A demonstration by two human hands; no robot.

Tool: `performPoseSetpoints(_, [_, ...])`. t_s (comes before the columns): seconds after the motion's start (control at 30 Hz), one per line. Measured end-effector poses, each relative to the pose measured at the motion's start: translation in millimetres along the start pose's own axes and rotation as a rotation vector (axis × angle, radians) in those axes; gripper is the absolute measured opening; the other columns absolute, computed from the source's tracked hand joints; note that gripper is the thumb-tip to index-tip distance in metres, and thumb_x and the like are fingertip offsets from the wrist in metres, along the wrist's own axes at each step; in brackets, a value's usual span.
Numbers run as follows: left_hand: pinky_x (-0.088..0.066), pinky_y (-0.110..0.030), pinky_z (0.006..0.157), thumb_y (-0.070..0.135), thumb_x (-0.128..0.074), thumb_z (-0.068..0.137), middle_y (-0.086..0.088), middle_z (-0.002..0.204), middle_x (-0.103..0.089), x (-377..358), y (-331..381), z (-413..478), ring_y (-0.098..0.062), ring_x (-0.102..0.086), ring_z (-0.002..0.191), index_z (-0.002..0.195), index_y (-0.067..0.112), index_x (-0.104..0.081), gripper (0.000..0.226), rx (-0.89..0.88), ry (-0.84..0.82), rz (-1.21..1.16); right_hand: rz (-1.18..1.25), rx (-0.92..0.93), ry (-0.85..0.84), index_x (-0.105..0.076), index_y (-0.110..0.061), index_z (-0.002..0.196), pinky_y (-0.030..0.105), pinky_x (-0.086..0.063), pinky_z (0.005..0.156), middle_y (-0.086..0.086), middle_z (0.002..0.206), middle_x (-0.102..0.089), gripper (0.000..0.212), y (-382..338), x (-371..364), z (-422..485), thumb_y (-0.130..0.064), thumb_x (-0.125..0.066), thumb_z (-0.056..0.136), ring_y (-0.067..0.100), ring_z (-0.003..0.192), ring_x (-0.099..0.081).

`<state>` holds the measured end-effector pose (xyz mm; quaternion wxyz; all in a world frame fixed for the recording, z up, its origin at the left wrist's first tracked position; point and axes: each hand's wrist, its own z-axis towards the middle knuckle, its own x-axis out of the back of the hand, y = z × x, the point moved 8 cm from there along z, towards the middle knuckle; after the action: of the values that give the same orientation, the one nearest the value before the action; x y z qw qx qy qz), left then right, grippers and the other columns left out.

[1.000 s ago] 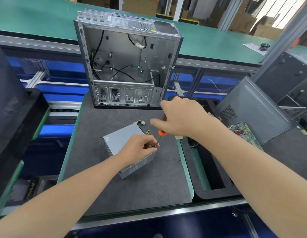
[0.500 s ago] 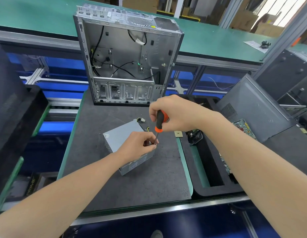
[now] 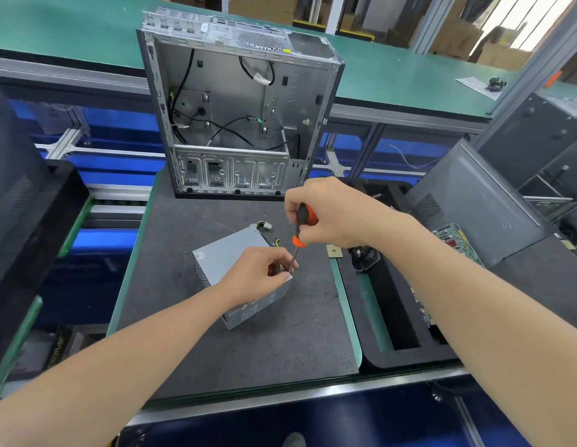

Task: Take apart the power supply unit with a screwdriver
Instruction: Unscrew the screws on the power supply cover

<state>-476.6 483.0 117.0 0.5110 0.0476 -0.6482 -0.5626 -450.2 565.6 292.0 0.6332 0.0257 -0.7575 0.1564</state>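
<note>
Grey mat (image 3: 280,343), left hand (image 3: 258,274) gripping power supply unit (image 3: 226,253) edge, right hand (image 3: 332,214) gripping screwdriver (image 3: 302,218) upright

green workbench (image 3: 393,82) behind; cardboard boxes (image 3: 454,37) beyond; bright window (image 3: 519,17) upper right

Single wide-angle view, worn on the head, facing forward and down, set close above the near edge of the table (image 3: 190,221).
</note>
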Motion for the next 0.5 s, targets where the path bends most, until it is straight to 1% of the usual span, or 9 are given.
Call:
performPoseSetpoints(0.07, [-0.045,-0.012,0.065,0.018,-0.073,0.088,0.024,0.074,-0.065,0,1,-1,-0.004,-0.058,0.066,0.093,0.033,-0.075,0.016,-0.008,0.001,0.002,0.016,0.032,-0.031,-0.066,-0.025,0.09,0.039,-0.054,0.08,-0.007,0.092,-0.063,0.019,-2,1,-1,-0.015,-0.078,0.079,0.013,0.089,-0.059])
performPoseSetpoints(0.13, [-0.044,-0.011,0.065,0.021,-0.074,0.089,0.024,0.072,-0.063,1,2,-1,-0.004,-0.058,0.066,0.093,0.033,-0.075,0.013,-0.014,0.003,0.009,0.027,0.05,-0.022,-0.065,-0.025,0.094,0.038,-0.053,0.08,-0.005,0.093,-0.062,0.019,-5,-1,-2,-0.017,-0.076,0.08,0.013,0.089,-0.058])
performPoseSetpoints(0.2, [-0.042,-0.011,0.064,0.02,-0.074,0.089,0.018,0.069,-0.063,1,3,-1,-0.005,-0.058,0.066,0.093,0.031,-0.074,0.012,-0.021,0.01,0.01,-0.097,-0.031,0.07,-0.058,-0.021,0.1,0.037,-0.049,0.07,-0.002,0.089,-0.057,0.021,-2,2,-3,-0.033,-0.07,0.087,0.019,0.086,-0.056])
performPoseSetpoints(0.27, [-0.043,-0.011,0.064,0.019,-0.074,0.089,0.015,0.069,-0.064,1,4,-1,-0.007,-0.058,0.067,0.092,0.031,-0.074,0.012,-0.028,0.01,0.008,-0.377,-0.213,0.177,-0.048,-0.017,0.09,0.033,-0.037,0.055,0.0,0.077,-0.048,0.042,5,7,-6,-0.058,-0.054,0.095,0.025,0.069,-0.053])
performPoseSetpoints(0.3, [-0.044,-0.011,0.065,0.019,-0.074,0.09,0.015,0.071,-0.064,0,4,-1,-0.007,-0.059,0.068,0.092,0.031,-0.073,0.013,-0.027,0.006,0.005,-0.441,-0.296,0.199,-0.045,-0.016,0.084,0.031,-0.032,0.052,0.001,0.073,-0.044,0.05,6,10,-6,-0.063,-0.047,0.099,0.024,0.061,-0.049])
performPoseSetpoints(0.33, [-0.045,-0.012,0.065,0.019,-0.074,0.09,0.015,0.072,-0.065,0,3,-1,-0.007,-0.059,0.068,0.092,0.032,-0.073,0.014,-0.021,0.004,0.002,-0.444,-0.336,0.206,-0.045,-0.015,0.081,0.031,-0.032,0.052,0.001,0.072,-0.043,0.052,7,10,-6,-0.063,-0.045,0.101,0.024,0.06,-0.048])
performPoseSetpoints(0.37, [-0.045,-0.012,0.065,0.019,-0.074,0.089,0.016,0.073,-0.066,0,2,-1,-0.007,-0.06,0.068,0.092,0.034,-0.073,0.015,-0.011,0.004,-0.004,-0.407,-0.34,0.192,-0.047,-0.014,0.084,0.032,-0.036,0.055,0.002,0.072,-0.044,0.048,8,9,-4,-0.059,-0.046,0.102,0.027,0.064,-0.052])
performPoseSetpoints(0.43, [-0.046,-0.013,0.065,0.015,-0.07,0.088,0.02,0.077,-0.068,0,0,-1,-0.007,-0.06,0.068,0.093,0.034,-0.074,0.021,0.005,-0.006,-0.015,-0.262,-0.257,0.119,-0.052,-0.015,0.098,0.036,-0.046,0.063,0.001,0.077,-0.049,0.032,9,4,-1,-0.047,-0.054,0.102,0.031,0.076,-0.058])
performPoseSetpoints(0.5, [-0.047,-0.013,0.065,0.009,-0.065,0.086,0.025,0.083,-0.071,0,1,0,-0.008,-0.062,0.069,0.096,0.034,-0.074,0.028,-0.003,-0.02,-0.016,-0.105,-0.124,0.035,-0.054,-0.019,0.105,0.038,-0.052,0.072,-0.002,0.085,-0.055,0.017,3,3,-1,-0.032,-0.062,0.098,0.026,0.084,-0.059])
